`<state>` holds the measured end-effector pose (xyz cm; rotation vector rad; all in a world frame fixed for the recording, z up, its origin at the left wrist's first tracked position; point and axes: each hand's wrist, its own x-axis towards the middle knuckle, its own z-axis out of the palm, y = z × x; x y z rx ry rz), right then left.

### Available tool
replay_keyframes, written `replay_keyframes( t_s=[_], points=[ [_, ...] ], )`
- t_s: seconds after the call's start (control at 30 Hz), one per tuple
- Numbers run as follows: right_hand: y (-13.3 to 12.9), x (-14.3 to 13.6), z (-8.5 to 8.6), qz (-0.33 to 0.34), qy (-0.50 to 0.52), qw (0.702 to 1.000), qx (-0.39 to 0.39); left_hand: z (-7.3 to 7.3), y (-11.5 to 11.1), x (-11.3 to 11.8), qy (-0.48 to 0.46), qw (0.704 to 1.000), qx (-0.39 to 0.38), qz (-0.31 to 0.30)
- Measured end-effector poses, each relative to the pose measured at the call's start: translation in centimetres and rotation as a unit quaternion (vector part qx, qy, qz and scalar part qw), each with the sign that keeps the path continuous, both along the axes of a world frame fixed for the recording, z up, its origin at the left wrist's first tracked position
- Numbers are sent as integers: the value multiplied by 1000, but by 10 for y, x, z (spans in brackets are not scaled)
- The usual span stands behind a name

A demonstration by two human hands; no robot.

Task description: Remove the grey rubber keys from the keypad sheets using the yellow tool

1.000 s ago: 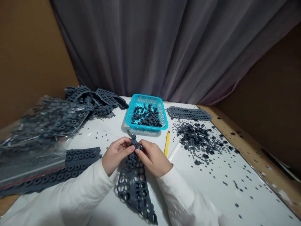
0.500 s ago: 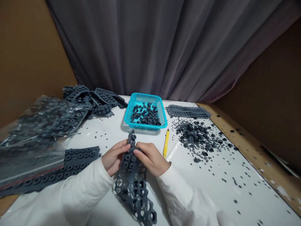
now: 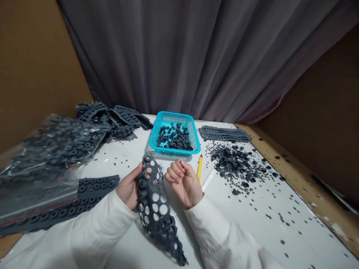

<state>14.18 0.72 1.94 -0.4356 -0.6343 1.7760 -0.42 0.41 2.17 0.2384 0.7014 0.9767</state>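
My left hand (image 3: 129, 189) grips the edge of a dark grey rubber sheet (image 3: 156, 200) that has round holes along its middle and raised ring-shaped pieces along its left edge and lower end. The sheet hangs tilted, its lower end toward me. Just right of it, my right hand (image 3: 185, 184) is apart from the sheet, palm turned up and fingers curled in. A small dark spot shows at its fingertips, too small to name. Beyond both hands stands a turquoise basket (image 3: 153, 144) with many small black rubber rings (image 3: 179, 140) inside.
A yellow pen-like tool (image 3: 199, 168) and a white strip (image 3: 208, 180) lie right of my hands. Small black scraps (image 3: 235, 160) are scattered farther right, below a flat perforated sheet (image 3: 224, 133). At left are a clear bag of rings (image 3: 64, 140), more sheets (image 3: 98, 183) and a heap of sheets (image 3: 120, 119).
My right hand has come off the sheet and turned palm up with curled fingers. In my left hand the sheet has swung round, so its holed middle now faces me.
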Motion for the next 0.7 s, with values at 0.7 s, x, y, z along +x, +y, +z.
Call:
replay_keyframes(
  t_s=[0.7],
  points=[
    [101, 74, 25, -154, -824, 487, 246, -2, 2, 5, 28, 998, 57, 2]
  ],
)
